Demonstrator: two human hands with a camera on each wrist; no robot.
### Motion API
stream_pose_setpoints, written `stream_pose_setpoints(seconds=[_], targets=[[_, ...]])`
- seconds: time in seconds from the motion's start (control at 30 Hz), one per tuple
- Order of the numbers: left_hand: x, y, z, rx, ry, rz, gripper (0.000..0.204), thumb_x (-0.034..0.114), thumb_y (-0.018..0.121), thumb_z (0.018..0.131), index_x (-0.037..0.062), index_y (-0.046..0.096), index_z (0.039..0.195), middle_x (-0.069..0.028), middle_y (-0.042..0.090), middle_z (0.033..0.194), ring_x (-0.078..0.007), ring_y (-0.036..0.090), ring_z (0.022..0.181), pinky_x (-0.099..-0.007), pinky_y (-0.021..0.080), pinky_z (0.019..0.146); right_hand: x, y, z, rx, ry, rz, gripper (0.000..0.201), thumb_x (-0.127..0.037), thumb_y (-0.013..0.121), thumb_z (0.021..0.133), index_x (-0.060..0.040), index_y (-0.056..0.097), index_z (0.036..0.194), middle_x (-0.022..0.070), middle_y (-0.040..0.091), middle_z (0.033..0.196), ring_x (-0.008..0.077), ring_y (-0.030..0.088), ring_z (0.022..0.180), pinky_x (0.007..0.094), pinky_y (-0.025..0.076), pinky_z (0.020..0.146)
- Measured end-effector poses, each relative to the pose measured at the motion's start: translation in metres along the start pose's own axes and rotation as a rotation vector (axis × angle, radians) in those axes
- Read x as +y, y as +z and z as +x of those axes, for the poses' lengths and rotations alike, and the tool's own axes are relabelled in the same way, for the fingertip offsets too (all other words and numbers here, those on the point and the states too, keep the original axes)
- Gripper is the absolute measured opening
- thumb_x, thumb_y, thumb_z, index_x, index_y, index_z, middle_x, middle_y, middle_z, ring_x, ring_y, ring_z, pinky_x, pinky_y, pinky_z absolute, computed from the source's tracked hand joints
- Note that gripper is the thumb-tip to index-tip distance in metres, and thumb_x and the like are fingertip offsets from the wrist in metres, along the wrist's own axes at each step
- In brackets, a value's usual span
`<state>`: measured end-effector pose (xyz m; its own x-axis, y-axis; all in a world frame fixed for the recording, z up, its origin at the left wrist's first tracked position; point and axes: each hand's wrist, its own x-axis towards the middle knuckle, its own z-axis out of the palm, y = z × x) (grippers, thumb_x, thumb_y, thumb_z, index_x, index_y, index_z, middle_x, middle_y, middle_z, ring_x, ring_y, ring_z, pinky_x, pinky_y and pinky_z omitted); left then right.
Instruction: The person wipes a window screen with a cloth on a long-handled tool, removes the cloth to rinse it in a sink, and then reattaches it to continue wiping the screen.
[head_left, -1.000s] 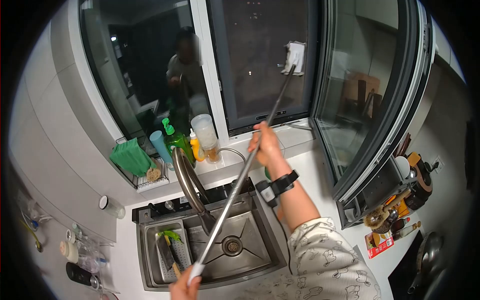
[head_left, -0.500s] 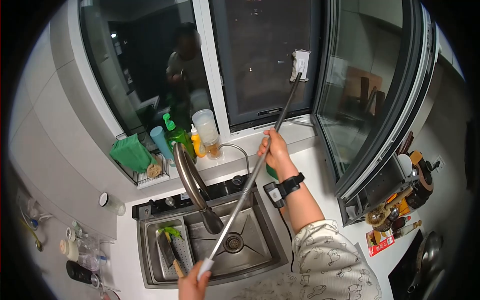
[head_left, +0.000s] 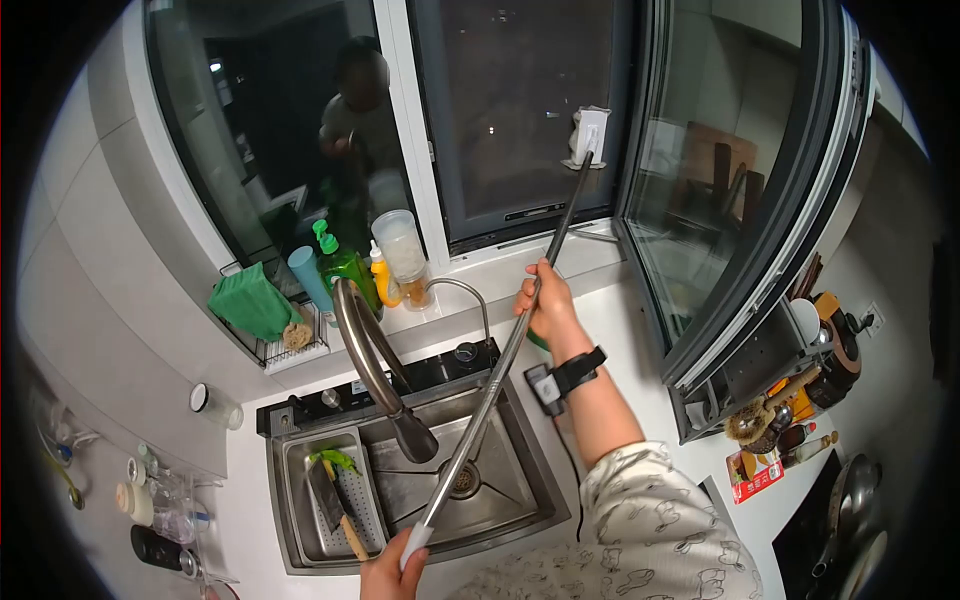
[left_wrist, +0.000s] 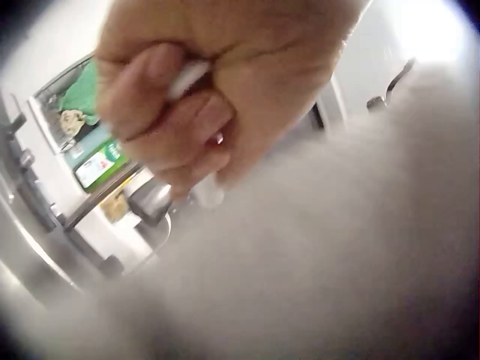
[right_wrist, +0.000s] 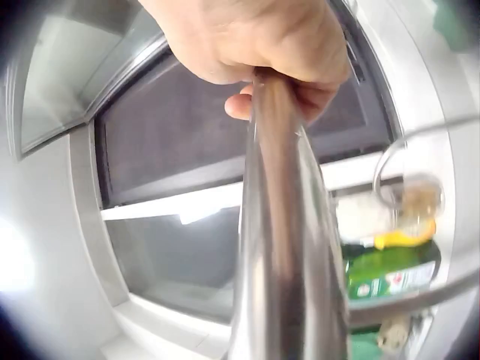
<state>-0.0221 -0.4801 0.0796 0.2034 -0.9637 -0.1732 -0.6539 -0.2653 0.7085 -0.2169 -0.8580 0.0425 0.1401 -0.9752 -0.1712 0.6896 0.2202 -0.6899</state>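
Note:
A long-handled flat mop (head_left: 507, 350) slants across the head view, a metal pole with a white grip at its low end. Its white cloth-covered head (head_left: 589, 135) overlaps the dark window screen (head_left: 510, 90) near the right side of the frame. My right hand (head_left: 548, 300) grips the pole about midway, above the counter. In the right wrist view, the right hand (right_wrist: 262, 37) wraps the shiny pole. Low at the sink's front edge, my left hand (head_left: 392, 572) holds the white grip. The left wrist view shows the left hand (left_wrist: 187, 112) with fingers curled round that grip.
Below the pole lie a steel sink (head_left: 540, 480) and an arched faucet (head_left: 365, 350). A knife (head_left: 335, 510) rests in the sink's strainer tray. Bottles, including a green soap bottle (head_left: 345, 270), line the sill. The open window sash (head_left: 720, 220) juts inward at right.
The mop head has moved down along the window screen. Both hands have come down and toward me relative to the window, still holding the pole. The head view has shifted slightly.

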Motion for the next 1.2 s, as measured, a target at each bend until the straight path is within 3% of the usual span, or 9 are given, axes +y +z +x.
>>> stream_pose_setpoints(seconds=[0.13, 0.27, 0.37, 0.5, 0.7, 0.73, 0.9, 1.03, 1.2], targets=[[-0.001, -0.008, -0.003, 0.075, -0.148, 0.024, 0.030, 0.012, 0.055, 0.085, 0.0025, 0.055, 0.114, -0.0230, 0.060, 0.096, -0.0380, 0.059, 0.083, -0.0368, 0.046, 0.070, 0.017, 0.014, -0.001, 0.061, 0.012, -0.027, 0.029, -0.037, 0.037, 0.094, -0.0085, 0.040, 0.092, 0.0027, 0.037, 0.055, 0.0167, 0.036, 0.042, 0.0352, 0.037, 0.043], [-0.032, -0.017, -0.030, 0.153, -0.083, -0.051, 0.031, 0.012, 0.054, 0.086, 0.0014, 0.054, 0.115, -0.0190, 0.061, 0.104, -0.0289, 0.059, 0.097, -0.0324, 0.044, 0.082, 0.059, 0.027, -0.023, 0.001, 0.110, 0.029, 0.029, -0.037, 0.037, 0.094, -0.0084, 0.039, 0.092, 0.0041, 0.038, 0.056, 0.0184, 0.037, 0.042, 0.0369, 0.038, 0.044], [-0.022, -0.013, -0.034, 0.042, -0.302, -0.026, 0.030, 0.012, 0.054, 0.086, 0.0002, 0.054, 0.114, -0.0190, 0.060, 0.106, -0.0263, 0.058, 0.100, -0.0321, 0.043, 0.083, 0.059, 0.022, -0.027, -0.020, 0.130, 0.031, 0.029, -0.038, 0.038, 0.093, -0.0082, 0.040, 0.091, 0.0050, 0.038, 0.056, 0.0198, 0.037, 0.042, 0.0382, 0.038, 0.043], [-0.030, 0.018, -0.016, 0.044, -0.017, -0.125, 0.031, 0.015, 0.056, 0.086, 0.0011, 0.055, 0.113, -0.0209, 0.062, 0.097, -0.0310, 0.061, 0.089, -0.0342, 0.046, 0.076, 0.041, -0.006, -0.014, 0.080, 0.042, -0.004, 0.032, -0.039, 0.037, 0.094, -0.0078, 0.041, 0.092, 0.0026, 0.036, 0.055, 0.0152, 0.033, 0.041, 0.0342, 0.034, 0.041], [-0.017, 0.018, 0.008, -0.086, -0.280, 0.217, 0.031, 0.016, 0.056, 0.085, 0.0034, 0.055, 0.113, -0.0230, 0.060, 0.097, -0.0389, 0.058, 0.087, -0.0392, 0.047, 0.070, 0.038, -0.018, 0.004, 0.128, 0.061, 0.017, 0.035, -0.042, 0.036, 0.093, -0.0075, 0.038, 0.093, 0.0017, 0.033, 0.053, 0.0149, 0.031, 0.038, 0.0334, 0.034, 0.038], [-0.033, 0.015, 0.000, 0.108, -0.032, 0.033, 0.031, 0.016, 0.056, 0.085, 0.0037, 0.055, 0.114, -0.0220, 0.061, 0.097, -0.0367, 0.059, 0.088, -0.0376, 0.047, 0.071, 0.048, -0.013, 0.007, 0.110, 0.039, 0.043, 0.035, -0.043, 0.036, 0.093, -0.0076, 0.038, 0.093, 0.0017, 0.033, 0.053, 0.0151, 0.031, 0.038, 0.0334, 0.034, 0.038], [-0.032, -0.003, -0.025, 0.044, -0.238, 0.000, 0.029, 0.014, 0.054, 0.087, 0.0033, 0.056, 0.113, -0.0212, 0.060, 0.102, -0.0318, 0.061, 0.093, -0.0352, 0.046, 0.076, 0.083, -0.003, -0.012, 0.062, 0.152, 0.084, 0.035, -0.044, 0.039, 0.092, -0.0087, 0.037, 0.092, 0.0023, 0.033, 0.053, 0.0155, 0.032, 0.038, 0.0351, 0.033, 0.038], [-0.034, 0.020, -0.004, -0.015, -0.053, 0.001, 0.031, 0.015, 0.054, 0.087, 0.0039, 0.054, 0.116, -0.0213, 0.062, 0.094, -0.0316, 0.062, 0.084, -0.0351, 0.046, 0.071, 0.056, -0.033, 0.002, 0.064, 0.118, 0.117, 0.036, -0.043, 0.037, 0.092, -0.0075, 0.037, 0.092, 0.0021, 0.032, 0.053, 0.0152, 0.032, 0.038, 0.0345, 0.033, 0.038], [-0.033, 0.031, 0.012, -0.079, -0.155, 0.075, 0.032, 0.016, 0.055, 0.086, 0.0035, 0.053, 0.116, -0.0223, 0.061, 0.093, -0.0353, 0.060, 0.080, -0.0364, 0.046, 0.068, 0.049, -0.042, 0.013, 0.156, 0.098, 0.022, 0.036, -0.043, 0.037, 0.093, -0.0070, 0.037, 0.090, 0.0019, 0.032, 0.054, 0.0145, 0.031, 0.038, 0.0325, 0.033, 0.037]])
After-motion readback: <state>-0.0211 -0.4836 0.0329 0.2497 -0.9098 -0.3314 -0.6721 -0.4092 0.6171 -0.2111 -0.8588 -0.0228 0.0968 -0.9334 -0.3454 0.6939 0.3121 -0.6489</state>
